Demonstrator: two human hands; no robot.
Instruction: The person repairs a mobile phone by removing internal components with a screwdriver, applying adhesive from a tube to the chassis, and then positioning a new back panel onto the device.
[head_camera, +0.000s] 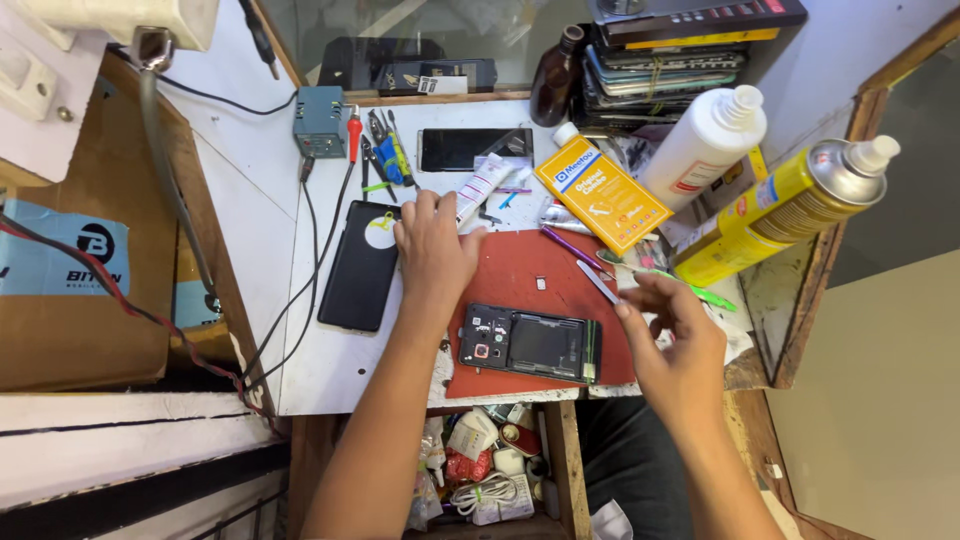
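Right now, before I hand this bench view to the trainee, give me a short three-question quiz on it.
1. True or false: the opened phone lies on the red mat with its back cover off.
2. What does the right hand hold?
A. metal tweezers
B. a soldering iron
C. the yellow spray can
3. Fill in: the left hand rests at the mat's upper left corner, beside the ____ phone lying flat on the white bench.

Key
1. True.
2. A; the tips point up and left over the mat.
3. Black.
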